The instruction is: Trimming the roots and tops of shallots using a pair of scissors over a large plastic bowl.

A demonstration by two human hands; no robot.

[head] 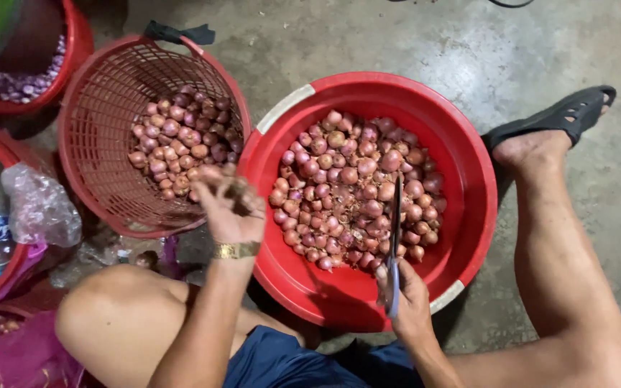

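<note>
Shallots (353, 190): small, light, firm; I judge papery skins slippery.
Left hand (228, 205): grip curled, contents blurred, cannot tell.
Right hand (404, 294): grip pinching scissors (395, 230).

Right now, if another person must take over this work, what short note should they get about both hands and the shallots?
Left hand: raised between the two containers, fingers curled; what it holds is blurred.
Right hand: grips scissors, blades pointing over the red tub.
Shallots: a large pile in the tub, a smaller pile in the red mesh basket.
Done: some sit in the basket.
Left: most remain in the tub.
</note>
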